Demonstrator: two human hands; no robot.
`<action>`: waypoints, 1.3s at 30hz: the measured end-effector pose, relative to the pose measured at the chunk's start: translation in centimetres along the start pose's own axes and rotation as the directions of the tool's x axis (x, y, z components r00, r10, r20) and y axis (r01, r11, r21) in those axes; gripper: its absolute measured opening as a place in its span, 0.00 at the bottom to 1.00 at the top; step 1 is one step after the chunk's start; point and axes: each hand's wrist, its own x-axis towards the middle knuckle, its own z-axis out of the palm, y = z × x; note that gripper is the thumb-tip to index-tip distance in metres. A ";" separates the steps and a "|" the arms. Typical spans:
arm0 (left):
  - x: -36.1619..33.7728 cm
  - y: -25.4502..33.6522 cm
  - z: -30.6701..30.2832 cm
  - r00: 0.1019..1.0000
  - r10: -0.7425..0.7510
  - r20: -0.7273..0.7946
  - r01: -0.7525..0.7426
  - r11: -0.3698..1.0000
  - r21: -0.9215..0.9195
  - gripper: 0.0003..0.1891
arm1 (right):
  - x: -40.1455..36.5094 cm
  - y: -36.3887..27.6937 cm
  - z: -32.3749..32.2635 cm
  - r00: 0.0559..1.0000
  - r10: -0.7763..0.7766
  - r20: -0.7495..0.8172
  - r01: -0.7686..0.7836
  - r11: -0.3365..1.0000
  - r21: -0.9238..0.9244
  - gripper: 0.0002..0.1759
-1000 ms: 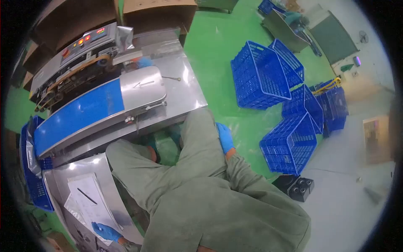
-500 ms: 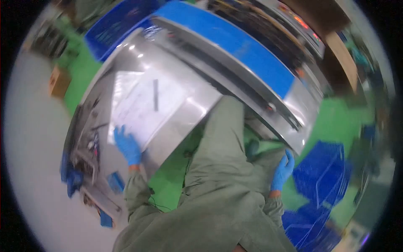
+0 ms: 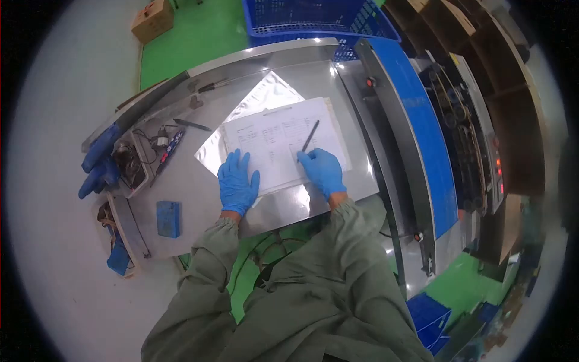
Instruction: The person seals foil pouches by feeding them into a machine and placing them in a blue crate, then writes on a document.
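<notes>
A printed sheet (image 3: 277, 136) lies on a clipboard or stack of papers, tilted on the metal table. Beneath it, a shiny silver sheet (image 3: 262, 99) sticks out at the back and left. My left hand (image 3: 237, 186), in a blue glove, rests flat with fingers spread on the paper's lower left corner. At the paper's right side my right hand (image 3: 325, 172), also gloved in blue, has its fingers closed around the lower end of a dark pen (image 3: 311, 134). The pen slants up and away from the fingers, over the printed lines.
A blue conveyor belt (image 3: 422, 133) runs along the right, beside a machine with red lights (image 3: 498, 166). Left are a blue block (image 3: 168, 218), a tray of tools (image 3: 134, 160), blue gloves (image 3: 99, 163) and a black marker (image 3: 192, 125). A blue crate (image 3: 313, 18) stands behind the table.
My view has turned toward the table. My right hand has come from beside my body onto the paper and taken hold of the pen. My left hand stays on the paper.
</notes>
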 end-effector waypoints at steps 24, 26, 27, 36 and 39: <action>1.8 -0.4 -0.9 0.985 0.001 0.174 0.021 0.992 -0.125 0.31 | 7.0 6.8 0.3 0.916 -0.094 -0.390 0.272 0.859 0.433 0.06; 1.8 -0.4 -0.6 0.987 0.008 0.158 0.006 0.997 -0.083 0.31 | 6.7 6.4 -0.1 0.917 -0.074 -0.391 0.257 0.860 0.441 0.07; 1.7 -0.4 -0.4 0.986 0.007 0.166 0.006 0.997 -0.083 0.31 | 6.7 6.3 -0.2 0.920 -0.067 -0.387 0.249 0.862 0.442 0.07; 1.7 -0.6 0.1 0.986 0.018 0.164 -0.016 1.000 -0.017 0.31 | 7.2 6.6 -0.3 0.940 -0.085 -0.332 0.243 0.848 0.472 0.08; 1.7 -0.5 0.0 0.987 0.026 0.160 -0.025 1.000 -0.006 0.32 | 7.4 6.8 0.0 0.943 -0.037 -0.331 0.218 0.821 0.528 0.08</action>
